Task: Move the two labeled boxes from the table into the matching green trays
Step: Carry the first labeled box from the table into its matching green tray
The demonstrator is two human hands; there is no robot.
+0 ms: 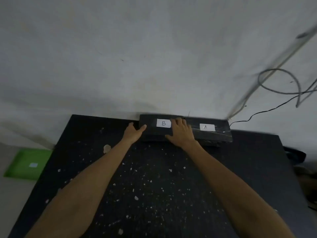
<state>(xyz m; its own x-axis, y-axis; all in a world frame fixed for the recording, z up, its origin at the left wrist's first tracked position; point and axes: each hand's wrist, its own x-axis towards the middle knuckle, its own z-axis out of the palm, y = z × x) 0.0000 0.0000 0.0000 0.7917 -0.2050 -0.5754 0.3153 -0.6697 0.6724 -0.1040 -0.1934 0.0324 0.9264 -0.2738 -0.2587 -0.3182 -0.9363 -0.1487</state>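
Note:
Two black boxes lie side by side against the wall at the table's far edge. The left one carries a white label "B", the right one a label "A". My left hand presses against the left end of box B, thumb on its top. Across the right end of box B lies my right hand, fingers spread flat, covering the seam with box A. A green tray with a small white label sits on the floor to the left, below table height.
The black table is speckled with white paint chips. A grey wall rises right behind the boxes. Cables hang on the wall at the right, and a dark object lies off the table's right edge.

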